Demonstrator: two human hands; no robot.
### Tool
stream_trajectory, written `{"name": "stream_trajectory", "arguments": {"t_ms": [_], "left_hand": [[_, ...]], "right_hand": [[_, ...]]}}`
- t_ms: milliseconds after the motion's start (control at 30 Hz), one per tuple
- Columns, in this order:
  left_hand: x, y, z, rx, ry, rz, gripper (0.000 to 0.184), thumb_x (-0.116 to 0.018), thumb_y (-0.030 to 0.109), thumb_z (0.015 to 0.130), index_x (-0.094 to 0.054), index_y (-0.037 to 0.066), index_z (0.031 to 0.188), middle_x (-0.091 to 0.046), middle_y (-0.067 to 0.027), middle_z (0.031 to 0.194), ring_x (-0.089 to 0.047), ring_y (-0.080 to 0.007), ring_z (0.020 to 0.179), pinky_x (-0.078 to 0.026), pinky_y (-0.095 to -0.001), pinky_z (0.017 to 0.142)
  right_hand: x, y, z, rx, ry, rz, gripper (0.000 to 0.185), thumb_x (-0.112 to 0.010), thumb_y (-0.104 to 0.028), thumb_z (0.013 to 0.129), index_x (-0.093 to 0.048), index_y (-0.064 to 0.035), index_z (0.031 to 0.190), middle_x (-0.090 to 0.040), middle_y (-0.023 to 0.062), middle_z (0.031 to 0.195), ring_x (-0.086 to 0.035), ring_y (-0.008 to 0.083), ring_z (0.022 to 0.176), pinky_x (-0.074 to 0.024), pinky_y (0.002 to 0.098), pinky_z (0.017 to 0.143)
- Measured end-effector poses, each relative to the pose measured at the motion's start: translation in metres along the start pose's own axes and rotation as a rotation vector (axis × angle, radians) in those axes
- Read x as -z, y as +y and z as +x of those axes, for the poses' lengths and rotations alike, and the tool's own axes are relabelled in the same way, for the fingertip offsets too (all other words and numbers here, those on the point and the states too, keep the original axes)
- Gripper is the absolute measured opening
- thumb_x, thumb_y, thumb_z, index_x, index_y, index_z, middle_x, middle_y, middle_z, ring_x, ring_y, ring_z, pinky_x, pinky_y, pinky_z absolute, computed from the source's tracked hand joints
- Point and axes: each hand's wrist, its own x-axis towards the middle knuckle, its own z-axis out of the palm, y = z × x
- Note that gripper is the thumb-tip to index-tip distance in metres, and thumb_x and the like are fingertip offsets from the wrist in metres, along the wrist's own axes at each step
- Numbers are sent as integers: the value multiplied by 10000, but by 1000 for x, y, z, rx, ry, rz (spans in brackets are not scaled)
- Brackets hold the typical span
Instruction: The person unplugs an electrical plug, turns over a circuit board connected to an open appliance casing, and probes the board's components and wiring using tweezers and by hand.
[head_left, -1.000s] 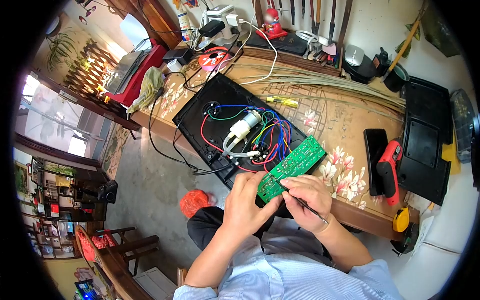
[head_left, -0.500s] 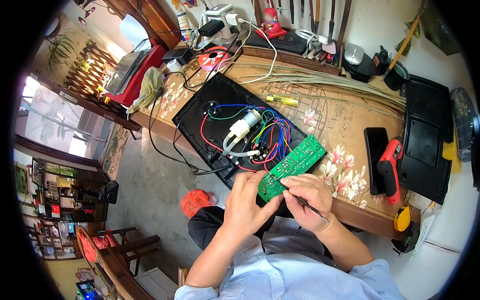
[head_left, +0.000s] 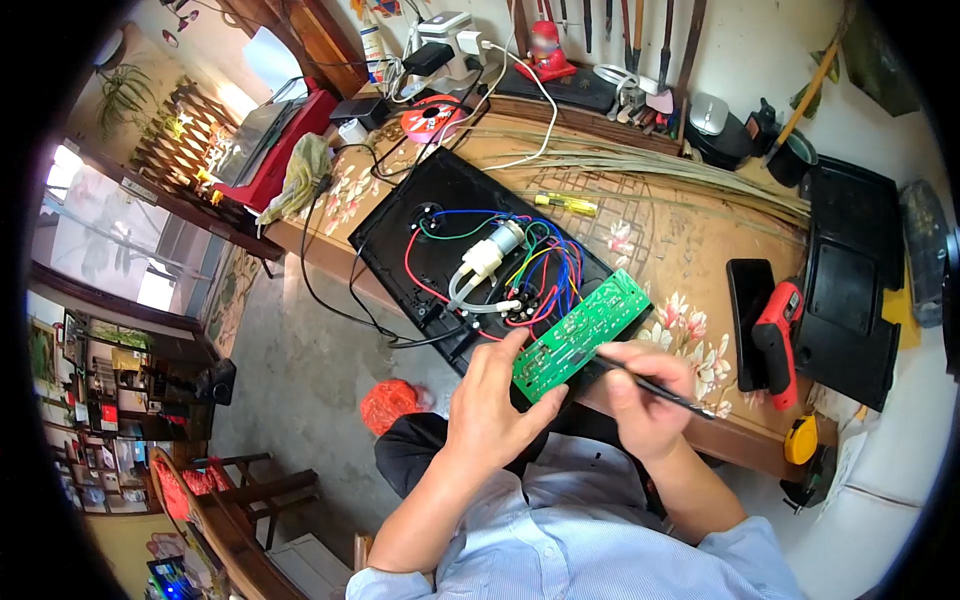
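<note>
A green circuit board (head_left: pixel 590 325) lies tilted over the lower right edge of an open black casing (head_left: pixel 385 245). My left hand (head_left: pixel 490 405) grips the board's lower left end between thumb and fingers. Pinched in my right hand (head_left: pixel 650 395) is a thin dark pen-like tool (head_left: pixel 665 392), its tip at the board's lower right edge. Inside the casing sit a white and silver pump (head_left: pixel 490 253) with clear tubing and several coloured wires (head_left: pixel 555 260), some running towards the board.
A yellow screwdriver (head_left: pixel 567 204) lies behind the casing, near long dry strips (head_left: pixel 680 170). To the right are a black phone (head_left: pixel 750 320), a red and black tool (head_left: pixel 778 340), a yellow tape measure (head_left: pixel 802 438) and a black cover (head_left: pixel 850 270). Black cables hang over the table's left edge.
My right hand has moved to the right with the dark tool, which now lies at a flatter angle, uncovering more of the board. My left hand stays on the board.
</note>
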Motion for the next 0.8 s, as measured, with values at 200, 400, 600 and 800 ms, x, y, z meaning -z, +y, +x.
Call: {"name": "stream_trajectory", "arguments": {"t_ms": [200, 400, 600, 800], "left_hand": [[20, 0, 15, -33, -67, -25, 330, -684, 261, 894, -679, 51, 1148, -666, -148, 898, -666, -287, 789, -532, -354, 669], [32, -24, 42, 520, -165, -750, 486, -512, 391, 1012, -676, -57, 1109, -690, -109, 911, -649, -158, 694, -548, -270, 585], [37, -33, 55, 655, -132, -999, 520, -490, 407, 1015, -614, -77, 1160, -695, -157, 921, -680, -214, 676, -560, -287, 521], [37, -35, 51, 736, -162, -1057, 512, -445, 400, 1036, -588, -61, 1207, -695, -176, 978, -703, -242, 758, -583, -311, 549]], "right_hand": [[7, -11, 6, -1, 135, -30, 279, -671, 3, 894, -471, -14, 1089, -662, 236, 1095, -656, 242, 991, -510, 343, 895], [-3, -10, 9, -19, 81, -55, 256, -688, 22, 871, -509, -1, 1053, -675, 224, 1051, -677, 240, 963, -525, 328, 854], [-23, 0, 25, -83, 40, -176, 240, -748, 3, 822, -612, -12, 1018, -713, 138, 1022, -687, 214, 910, -521, 305, 800], [-44, 6, 37, -67, 16, -179, 178, -763, -25, 817, -664, -19, 965, -717, 120, 980, -683, 201, 867, -514, 289, 756]]}}
